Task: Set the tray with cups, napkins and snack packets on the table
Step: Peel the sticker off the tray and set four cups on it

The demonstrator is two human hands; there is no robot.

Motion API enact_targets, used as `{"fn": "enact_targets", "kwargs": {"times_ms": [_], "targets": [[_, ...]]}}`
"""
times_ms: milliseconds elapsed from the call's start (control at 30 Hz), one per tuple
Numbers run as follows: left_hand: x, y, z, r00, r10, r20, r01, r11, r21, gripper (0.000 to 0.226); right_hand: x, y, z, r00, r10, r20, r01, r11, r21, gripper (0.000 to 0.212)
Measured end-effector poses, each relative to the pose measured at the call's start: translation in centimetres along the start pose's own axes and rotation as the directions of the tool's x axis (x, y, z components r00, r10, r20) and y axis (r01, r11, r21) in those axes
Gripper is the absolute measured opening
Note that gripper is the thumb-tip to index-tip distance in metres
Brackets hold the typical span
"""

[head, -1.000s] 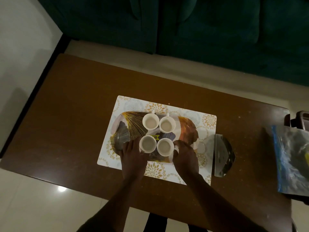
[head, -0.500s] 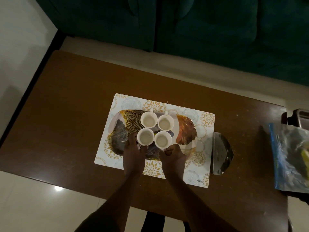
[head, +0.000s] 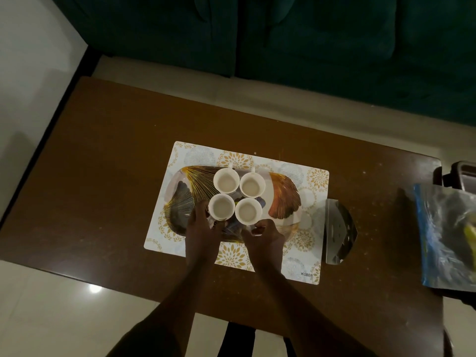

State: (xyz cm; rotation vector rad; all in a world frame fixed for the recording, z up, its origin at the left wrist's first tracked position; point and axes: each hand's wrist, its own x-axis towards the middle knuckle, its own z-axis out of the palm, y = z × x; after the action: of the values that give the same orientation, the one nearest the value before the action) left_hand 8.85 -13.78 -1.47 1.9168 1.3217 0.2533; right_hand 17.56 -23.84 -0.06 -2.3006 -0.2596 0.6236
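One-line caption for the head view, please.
Both hands, left and right, rest at the near edge of a patterned tray holding four white cups on a placemat.

One second ago our right hand (head: 262,237) gripped the near-right cup (head: 247,211) from its right side, at the handle. We have since brought it round to the near side of that cup, fingers curled at the tray (head: 284,195) edge. Our left hand (head: 203,228) has closed inward toward the right hand; its fingertips now touch the near-left cup (head: 221,207). The two hands now sit just beside each other.
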Motion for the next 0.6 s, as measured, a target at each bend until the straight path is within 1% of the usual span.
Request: {"fn": "enact_targets", "kwargs": {"times_ms": [100, 167, 233, 333, 400, 433, 533, 600], "targets": [[-0.1, -0.3, -0.6, 0.999, -0.020, 0.038, 0.016, 0.995, 0.100, 0.064, 0.0, 0.1, -0.6, 1.000, 0.003, 0.003, -0.003, 0.999, -0.050, 0.061], [-0.7, -0.3, -1.0, 0.996, 0.033, 0.081, -0.049, 0.978, 0.204, 0.070, 0.0, 0.2, -1.3, 1.000, -0.010, -0.029, 0.008, 0.998, -0.060, 0.067], [-1.5, -0.2, -1.2, 0.992, 0.121, 0.021, -0.122, 0.965, 0.234, 0.074, 0.3, 0.0, -2.2, 0.997, -0.040, -0.068, 0.037, 0.999, -0.037, 0.063], [-2.0, 0.9, -1.3, 0.983, 0.168, -0.076, -0.144, 0.958, 0.246, 0.067, 1.3, -0.8, -3.5, 0.980, -0.156, -0.119, 0.157, 0.988, -0.004, 0.050], [-1.6, 2.3, -1.0, 0.979, 0.181, -0.092, -0.154, 0.957, 0.247, 0.059, 2.2, -1.3, -4.5, 0.964, -0.224, -0.146, 0.224, 0.975, -0.019, 0.042], [-1.2, 3.0, -0.9, 0.975, 0.198, -0.097, -0.169, 0.954, 0.249, 0.056, 2.9, -1.5, -5.0, 0.961, -0.237, -0.143, 0.234, 0.971, -0.040, 0.040], [-0.1, 5.7, 0.1, 0.956, 0.279, -0.096, -0.248, 0.936, 0.249, 0.049, 4.5, -1.9, -7.5, 0.969, -0.227, -0.097, 0.219, 0.972, -0.085, 0.035], [0.3, 7.6, 1.0, 0.933, 0.345, -0.106, -0.312, 0.918, 0.246, 0.046, 5.5, -1.7, -9.7, 0.933, -0.337, -0.124, 0.322, 0.938, -0.125, 0.025]]}}
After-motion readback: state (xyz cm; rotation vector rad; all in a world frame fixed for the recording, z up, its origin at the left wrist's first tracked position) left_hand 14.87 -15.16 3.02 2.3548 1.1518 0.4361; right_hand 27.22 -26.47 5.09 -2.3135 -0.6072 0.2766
